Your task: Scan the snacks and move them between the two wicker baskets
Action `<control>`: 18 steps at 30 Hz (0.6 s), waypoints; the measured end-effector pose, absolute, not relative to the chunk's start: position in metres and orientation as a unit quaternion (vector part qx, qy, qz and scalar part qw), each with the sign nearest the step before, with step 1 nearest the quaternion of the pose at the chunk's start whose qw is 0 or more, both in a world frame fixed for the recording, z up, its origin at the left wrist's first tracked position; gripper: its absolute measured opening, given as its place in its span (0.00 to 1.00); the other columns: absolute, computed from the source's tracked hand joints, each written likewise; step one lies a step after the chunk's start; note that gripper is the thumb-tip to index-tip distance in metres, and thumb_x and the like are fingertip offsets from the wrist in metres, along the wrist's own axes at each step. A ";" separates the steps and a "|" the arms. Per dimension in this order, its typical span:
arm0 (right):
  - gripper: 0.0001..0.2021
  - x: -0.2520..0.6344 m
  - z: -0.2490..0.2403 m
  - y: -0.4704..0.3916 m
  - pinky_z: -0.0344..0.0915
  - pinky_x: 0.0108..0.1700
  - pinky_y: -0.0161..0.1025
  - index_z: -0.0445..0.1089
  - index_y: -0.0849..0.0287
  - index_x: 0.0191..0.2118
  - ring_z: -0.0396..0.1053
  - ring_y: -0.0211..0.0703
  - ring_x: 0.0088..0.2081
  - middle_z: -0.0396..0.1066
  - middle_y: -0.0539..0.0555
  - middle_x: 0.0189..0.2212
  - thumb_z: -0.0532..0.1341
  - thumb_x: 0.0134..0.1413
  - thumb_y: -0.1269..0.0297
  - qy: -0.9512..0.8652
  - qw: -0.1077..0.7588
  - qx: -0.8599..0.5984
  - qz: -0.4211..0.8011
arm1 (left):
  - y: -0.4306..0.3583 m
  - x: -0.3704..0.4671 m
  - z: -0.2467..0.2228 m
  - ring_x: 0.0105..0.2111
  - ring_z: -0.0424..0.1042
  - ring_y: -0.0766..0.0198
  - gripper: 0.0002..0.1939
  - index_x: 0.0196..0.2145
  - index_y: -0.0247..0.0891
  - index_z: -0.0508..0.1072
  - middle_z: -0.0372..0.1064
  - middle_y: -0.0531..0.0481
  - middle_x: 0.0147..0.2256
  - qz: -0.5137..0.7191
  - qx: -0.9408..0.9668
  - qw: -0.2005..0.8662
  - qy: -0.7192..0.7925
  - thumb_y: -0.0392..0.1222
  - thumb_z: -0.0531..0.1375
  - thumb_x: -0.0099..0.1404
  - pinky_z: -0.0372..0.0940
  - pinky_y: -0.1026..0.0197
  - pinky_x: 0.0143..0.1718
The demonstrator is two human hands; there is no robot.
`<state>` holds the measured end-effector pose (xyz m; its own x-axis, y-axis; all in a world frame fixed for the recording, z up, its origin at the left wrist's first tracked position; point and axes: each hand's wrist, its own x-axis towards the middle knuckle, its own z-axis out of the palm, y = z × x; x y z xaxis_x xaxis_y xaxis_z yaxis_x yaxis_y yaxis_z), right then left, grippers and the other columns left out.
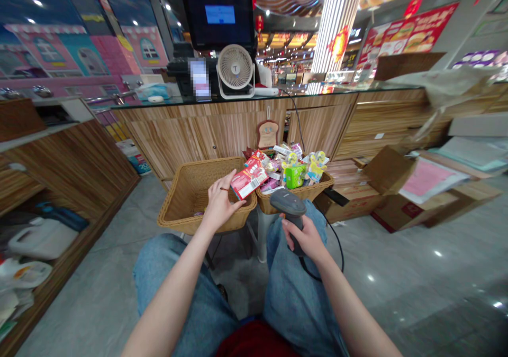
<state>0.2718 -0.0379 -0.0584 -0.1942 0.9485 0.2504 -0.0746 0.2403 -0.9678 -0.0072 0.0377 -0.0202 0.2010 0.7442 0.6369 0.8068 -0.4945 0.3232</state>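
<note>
My left hand is closed on the left end of a red packet with a white barcode label facing up. It holds the packet above the rims of two wicker baskets. Below that hand is the left wicker basket, with a few small items low inside. Heaped with colourful snack packages is the right wicker basket. My right hand wraps round the handle of a dark grey barcode scanner over my right knee. The scanner's head points toward the baskets, and its black cable hangs beside my leg.
A wooden counter stands behind the baskets, carrying a white fan, a monitor and a blurred-out phone. Cardboard boxes sit on the floor at right. Shelves with bottles are at left.
</note>
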 end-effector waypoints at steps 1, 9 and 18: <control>0.18 0.272 -0.058 -0.038 0.58 0.18 0.33 0.67 0.58 0.45 0.58 0.35 0.12 0.64 0.40 0.15 0.64 0.65 0.47 -0.594 0.518 -0.368 0.494 | 0.038 -0.008 -0.021 0.64 0.63 0.44 0.51 0.74 0.48 0.51 0.65 0.39 0.65 -0.403 -0.760 0.051 -0.507 0.47 0.73 0.61 0.57 0.42 0.65; 0.18 0.272 -0.058 -0.040 0.59 0.20 0.34 0.67 0.58 0.45 0.58 0.36 0.12 0.63 0.40 0.13 0.63 0.66 0.47 -0.595 0.518 -0.372 0.488 | 0.045 -0.011 -0.027 0.67 0.56 0.39 0.50 0.70 0.38 0.56 0.59 0.32 0.66 -0.481 -0.637 0.108 -0.592 0.51 0.74 0.57 0.52 0.38 0.69; 0.18 0.274 -0.060 -0.040 0.59 0.21 0.34 0.68 0.59 0.45 0.58 0.36 0.13 0.63 0.40 0.13 0.64 0.66 0.47 -0.592 0.522 -0.369 0.491 | 0.057 0.024 -0.006 0.70 0.53 0.37 0.47 0.72 0.37 0.55 0.60 0.32 0.68 -0.389 -0.666 0.112 -0.627 0.56 0.69 0.63 0.48 0.36 0.70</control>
<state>0.2738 -0.0400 -0.0603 -0.1815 0.9496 0.2557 -0.0756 0.2458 -0.9664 0.0241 0.0573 -0.0065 -0.0891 0.7476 0.6581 0.9214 -0.1890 0.3395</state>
